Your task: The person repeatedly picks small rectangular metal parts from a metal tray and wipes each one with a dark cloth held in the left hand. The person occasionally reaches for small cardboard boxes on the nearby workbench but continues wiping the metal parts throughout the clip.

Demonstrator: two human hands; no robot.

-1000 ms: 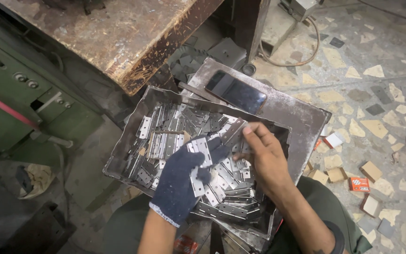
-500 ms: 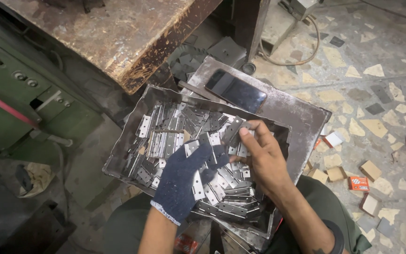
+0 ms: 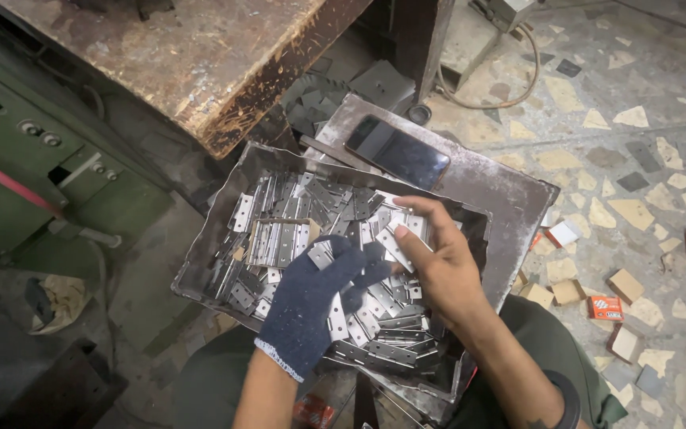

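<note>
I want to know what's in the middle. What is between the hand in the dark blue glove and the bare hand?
In the head view, small shiny metal hinges lie between the gloved left hand and the bare right hand.

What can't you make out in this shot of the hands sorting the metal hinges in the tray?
Head view only:
- Left hand: the dark glove hides the fingers' grip on the hinge.
- Right hand: seen from its back, so the palm and whatever is under it stay hidden.
- Tray: its near edge is covered by both forearms.
- Phone: dark screen, nothing readable.
</note>
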